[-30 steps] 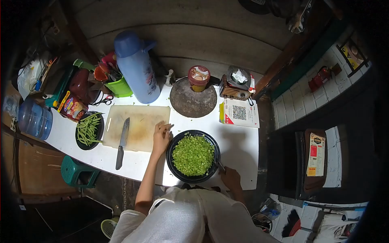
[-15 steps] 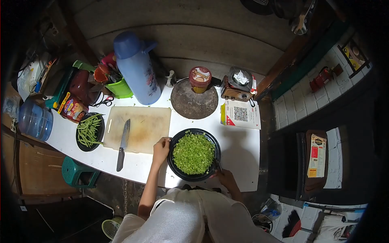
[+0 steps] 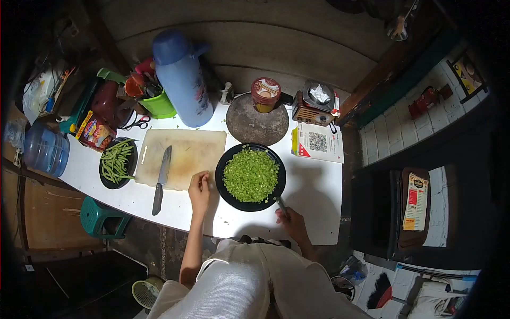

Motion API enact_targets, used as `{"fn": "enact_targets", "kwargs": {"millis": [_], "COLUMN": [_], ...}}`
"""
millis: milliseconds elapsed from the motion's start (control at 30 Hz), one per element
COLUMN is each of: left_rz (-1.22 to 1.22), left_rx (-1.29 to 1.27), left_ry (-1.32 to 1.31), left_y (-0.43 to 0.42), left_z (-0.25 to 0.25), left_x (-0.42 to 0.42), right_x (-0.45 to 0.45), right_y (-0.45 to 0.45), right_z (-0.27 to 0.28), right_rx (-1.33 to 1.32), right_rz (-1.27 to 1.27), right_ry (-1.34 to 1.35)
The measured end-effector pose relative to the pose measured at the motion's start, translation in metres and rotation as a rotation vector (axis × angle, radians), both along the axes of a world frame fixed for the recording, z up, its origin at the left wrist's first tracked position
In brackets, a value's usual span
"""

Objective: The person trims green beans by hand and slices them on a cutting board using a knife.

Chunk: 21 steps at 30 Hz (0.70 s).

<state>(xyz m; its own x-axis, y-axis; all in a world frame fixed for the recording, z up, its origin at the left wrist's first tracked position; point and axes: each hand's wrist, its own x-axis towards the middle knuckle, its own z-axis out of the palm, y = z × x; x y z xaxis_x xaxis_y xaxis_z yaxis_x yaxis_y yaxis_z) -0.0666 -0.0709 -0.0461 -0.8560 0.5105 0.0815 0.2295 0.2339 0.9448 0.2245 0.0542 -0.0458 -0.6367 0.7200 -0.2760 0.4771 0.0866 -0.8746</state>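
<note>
A black round plate (image 3: 219, 183) heaped with chopped green beans (image 3: 251, 175) lies on the white table in front of me. To its left, my left hand (image 3: 199, 192) is off the rim with loosely bent fingers and nothing visible in it. My right hand (image 3: 291, 222) is closed on a thin grey metal utensil (image 3: 282, 206) at the plate's lower right edge; its kind is unclear. A knife (image 3: 163, 175) with a dark handle lies across the pale cutting board (image 3: 199, 149). Whole green beans (image 3: 117, 161) fill a black dish (image 3: 112, 184) farther left.
Behind the board stands a blue thermos flask (image 3: 183, 80), beside a green utensil holder (image 3: 158, 106). A tub (image 3: 264, 94) sits on a round dark slab (image 3: 255, 126). Right of it are a small wooden radio (image 3: 314, 114) and a printed card (image 3: 324, 143). Scissors (image 3: 139, 122) lie at back left.
The plate of chopped beans has moved away from my body, toward the slab. My left hand has let go of its rim and drawn left. My right hand stays near its lower right edge.
</note>
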Motion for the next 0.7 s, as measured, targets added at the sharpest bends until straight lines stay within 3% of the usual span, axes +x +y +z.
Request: {"fn": "enact_targets", "kwargs": {"millis": [67, 200, 300, 367, 500, 600, 700], "left_rz": [0.009, -0.047, 0.127, 0.163, -0.064, -0.081, -0.205], "left_rx": [-0.047, -0.146, -0.145, -0.146, -0.253, -0.163, -0.152], "left_ry": [-0.047, 0.247, 0.349, 0.344, 0.400, 0.348, 0.375], "left_y": [-0.024, -0.068, -0.085, -0.081, -0.064, -0.061, -0.066], "left_z": [0.002, 0.006, -0.021, -0.035, -0.029, -0.034, -0.033], "left_x": [0.012, 0.034, 0.037, 0.049, 0.068, 0.089, 0.108], "right_x": [0.002, -0.006, -0.016, -0.019, -0.013, 0.002, 0.011], "right_y": [-0.009, -0.021, -0.023, -0.028, -0.037, -0.039, -0.034], "right_z": [0.008, 0.007, 0.015, 0.020, 0.028, 0.022, 0.028], "right_rx": [0.039, 0.144, 0.220, 0.181, 0.154, 0.110, 0.091], "right_rz": [0.087, 0.239, 0.362, 0.313, 0.265, 0.186, 0.080], "right_ry": [-0.010, -0.054, -0.179, -0.082, -0.021, 0.017, -0.084]}}
